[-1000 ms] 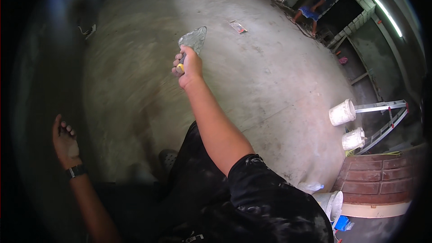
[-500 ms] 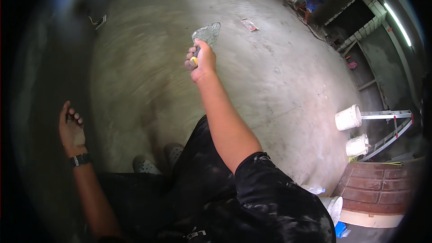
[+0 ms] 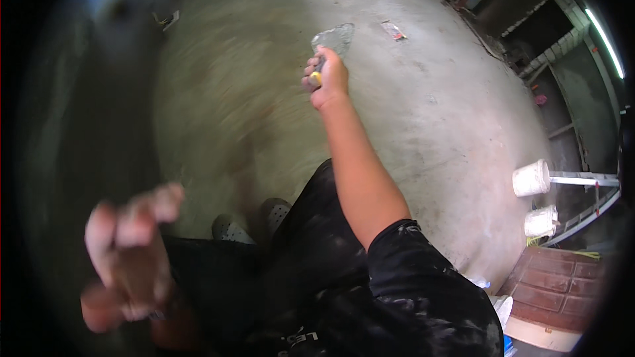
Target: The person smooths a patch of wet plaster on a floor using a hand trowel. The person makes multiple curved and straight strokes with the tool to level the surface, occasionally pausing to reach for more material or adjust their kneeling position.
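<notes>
The left hand (image 3: 134, 266) has swung up, blurred, half-curled and seemingly empty, while the right hand (image 3: 330, 76) stays wrapped round the trowel (image 3: 336, 38) out over the floor (image 3: 456, 106), so the tool apparently remains one-handed work.

The right arm (image 3: 367, 168) is stretched forward, with the right hand (image 3: 332, 78) curled into a grip, while the left hand (image 3: 130, 258) is held up, its blurred fingers (image 3: 135, 226) loosely bent.
</notes>
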`<state>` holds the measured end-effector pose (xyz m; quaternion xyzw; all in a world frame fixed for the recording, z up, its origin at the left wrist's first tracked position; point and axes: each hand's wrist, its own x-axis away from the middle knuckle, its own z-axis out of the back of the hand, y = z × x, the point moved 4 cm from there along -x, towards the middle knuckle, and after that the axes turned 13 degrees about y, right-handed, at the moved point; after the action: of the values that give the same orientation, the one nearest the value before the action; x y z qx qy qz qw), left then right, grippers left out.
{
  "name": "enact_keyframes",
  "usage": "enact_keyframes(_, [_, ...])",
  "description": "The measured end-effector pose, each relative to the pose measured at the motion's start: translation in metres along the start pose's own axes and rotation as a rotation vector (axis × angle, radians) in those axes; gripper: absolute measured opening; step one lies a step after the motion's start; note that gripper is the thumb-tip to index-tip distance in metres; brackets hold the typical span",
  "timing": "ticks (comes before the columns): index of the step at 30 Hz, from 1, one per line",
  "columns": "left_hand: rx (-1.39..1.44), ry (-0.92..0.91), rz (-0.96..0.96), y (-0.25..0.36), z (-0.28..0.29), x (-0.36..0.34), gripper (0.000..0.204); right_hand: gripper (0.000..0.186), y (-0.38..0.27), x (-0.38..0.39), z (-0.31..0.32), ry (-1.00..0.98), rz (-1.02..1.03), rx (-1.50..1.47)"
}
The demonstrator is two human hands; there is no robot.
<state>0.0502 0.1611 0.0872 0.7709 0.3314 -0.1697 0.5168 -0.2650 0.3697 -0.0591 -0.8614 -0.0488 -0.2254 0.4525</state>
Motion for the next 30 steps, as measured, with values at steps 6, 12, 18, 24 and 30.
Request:
enact_keyframes(6, [0.213, -0.328, 0.057, 0.075, -0.060, 0.009, 0.056, 0.017, 0.004, -0.007, -0.005, -0.079, -0.013, -0.063])
enact_keyframes(12, [0.318, -0.298, 0.064, 0.077, -0.068, 0.015, 0.054, 0.017, 0.003, 0.011, -0.010, -0.011, -0.007, -0.033])
enact_keyframes(18, [0.367, -0.278, 0.061, 0.073, -0.076, 0.015, 0.053, 0.016, 0.002, 0.009, -0.009, 0.007, 0.004, -0.041])
enact_keyframes(24, [0.429, -0.251, 0.026, 0.064, -0.079, 0.010, 0.051, 0.016, -0.002, 0.006, -0.005, 0.032, 0.021, -0.047])
enact_keyframes(30, [0.445, -0.173, -0.044, 0.058, -0.076, 0.001, 0.050, 0.015, 0.009, 0.007, -0.017, -0.014, 0.008, -0.056])
